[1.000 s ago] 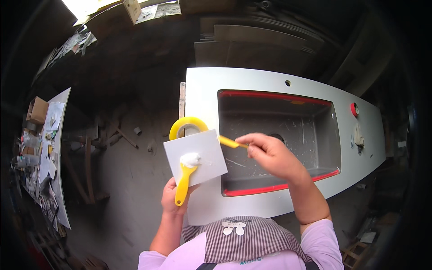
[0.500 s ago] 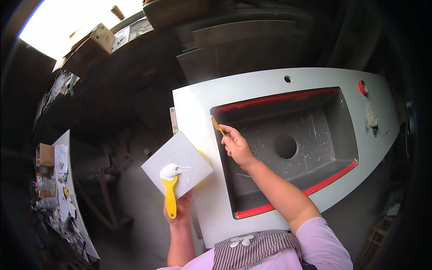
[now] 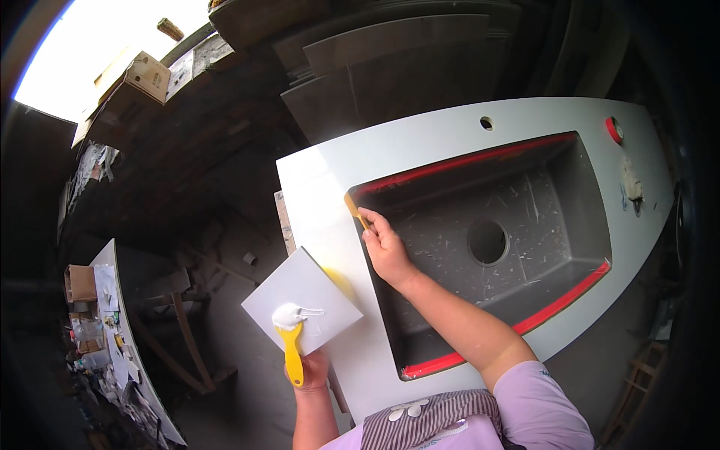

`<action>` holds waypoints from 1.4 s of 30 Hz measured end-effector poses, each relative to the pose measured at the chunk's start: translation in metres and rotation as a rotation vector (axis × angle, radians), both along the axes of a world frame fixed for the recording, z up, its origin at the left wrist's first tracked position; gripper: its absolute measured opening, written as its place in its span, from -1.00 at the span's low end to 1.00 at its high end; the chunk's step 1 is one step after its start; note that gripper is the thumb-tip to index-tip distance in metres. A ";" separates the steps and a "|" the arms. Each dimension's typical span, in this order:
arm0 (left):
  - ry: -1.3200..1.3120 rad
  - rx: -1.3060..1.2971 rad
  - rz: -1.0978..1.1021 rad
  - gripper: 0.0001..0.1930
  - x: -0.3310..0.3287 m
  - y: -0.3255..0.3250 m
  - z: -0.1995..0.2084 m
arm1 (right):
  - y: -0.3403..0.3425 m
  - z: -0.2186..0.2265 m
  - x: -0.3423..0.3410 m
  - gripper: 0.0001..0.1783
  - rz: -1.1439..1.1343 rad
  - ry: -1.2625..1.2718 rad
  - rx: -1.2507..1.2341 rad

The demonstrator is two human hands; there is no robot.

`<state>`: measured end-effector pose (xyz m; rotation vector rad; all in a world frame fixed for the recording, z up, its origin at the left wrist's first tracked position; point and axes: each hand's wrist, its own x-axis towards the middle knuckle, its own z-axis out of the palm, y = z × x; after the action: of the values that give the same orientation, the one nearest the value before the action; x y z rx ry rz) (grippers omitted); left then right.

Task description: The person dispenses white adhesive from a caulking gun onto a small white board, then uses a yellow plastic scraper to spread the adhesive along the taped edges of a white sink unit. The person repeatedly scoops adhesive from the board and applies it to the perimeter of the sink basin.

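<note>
My right hand (image 3: 388,253) pinches a small yellow-brown spatula (image 3: 350,204), its blade at the far left corner of the sink opening. The dark grey sink (image 3: 435,232) is set in a white countertop (image 3: 319,180). Red tape (image 3: 465,166) lines its far and near edges; the left edge shows none. Left of the countertop, my left hand (image 3: 313,367) supports a square white board (image 3: 300,279) from below, fingers mostly hidden. On the board lie a dab of white paste (image 3: 286,315) and a yellow scraper (image 3: 292,356), its blade in the paste and its handle over my hand.
A roll of red tape (image 3: 614,130) and a soiled whitish cloth (image 3: 631,180) rest on the countertop's right end, near a small round hole (image 3: 487,124). At left stands a cluttered table (image 3: 142,375) with a cardboard box (image 3: 80,283). Sheets (image 3: 397,45) lean at the back.
The view has shifted a little. The spatula stays at the sink's far left corner, now angled slightly differently. The white board sits lower and nearer the countertop in the picture.
</note>
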<state>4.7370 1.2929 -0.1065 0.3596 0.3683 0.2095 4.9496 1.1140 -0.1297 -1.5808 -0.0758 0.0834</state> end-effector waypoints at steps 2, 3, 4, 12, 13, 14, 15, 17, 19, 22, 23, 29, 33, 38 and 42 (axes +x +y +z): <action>0.013 -0.001 0.003 -0.42 0.000 0.001 -0.001 | 0.002 -0.002 0.001 -0.56 -0.020 -0.024 -0.027; 0.017 0.009 0.001 -0.42 0.000 0.001 -0.002 | 0.003 -0.004 0.001 -0.57 -0.037 -0.044 -0.039; 0.020 0.019 0.002 -0.41 0.000 0.001 -0.002 | 0.004 -0.004 0.001 -0.57 -0.042 -0.052 -0.054; 0.056 0.027 0.004 -0.37 -0.002 0.001 0.003 | -0.027 0.071 0.000 -0.56 0.138 0.119 -0.368; 0.070 0.020 0.002 -0.36 -0.002 0.002 0.003 | -0.030 0.078 0.003 -0.55 0.165 0.129 -0.405; 0.083 0.012 0.001 -0.35 -0.002 0.002 0.003 | -0.030 0.084 0.005 -0.54 0.150 0.113 -0.431; 0.091 0.020 0.004 -0.34 -0.001 0.002 0.003 | -0.029 0.089 0.008 -0.54 0.136 0.097 -0.456; 0.107 0.040 0.005 -0.32 -0.001 0.001 0.004 | -0.024 0.091 0.013 -0.53 0.102 0.061 -0.485; 0.097 0.065 -0.004 -0.31 -0.002 0.002 0.002 | -0.016 0.082 0.017 -0.52 0.070 0.020 -0.495; 0.101 0.048 -0.012 -0.31 -0.004 0.004 0.001 | -0.007 0.066 0.018 -0.48 0.011 -0.067 -0.513; 0.106 0.032 -0.014 -0.31 -0.004 0.004 0.001 | -0.004 0.062 0.018 -0.48 0.009 -0.072 -0.518; 0.111 0.037 -0.005 -0.33 -0.005 0.004 0.002 | 0.002 0.059 0.016 -0.50 0.036 -0.095 -0.561; 0.111 0.016 0.005 -0.33 -0.003 0.002 0.004 | -0.016 0.071 0.023 -0.51 0.142 -0.082 -0.600; 0.050 -0.008 -0.034 -0.34 0.001 0.002 0.016 | -0.030 0.082 0.013 -0.49 0.241 -0.028 -0.615; 0.008 -0.007 -0.028 -0.34 0.001 0.005 0.022 | -0.035 0.086 -0.010 -0.47 0.275 -0.004 -0.611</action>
<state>4.7376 1.2976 -0.0848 0.3581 0.3722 0.1796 4.9399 1.0790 -0.0435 -2.1725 -0.2929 0.3446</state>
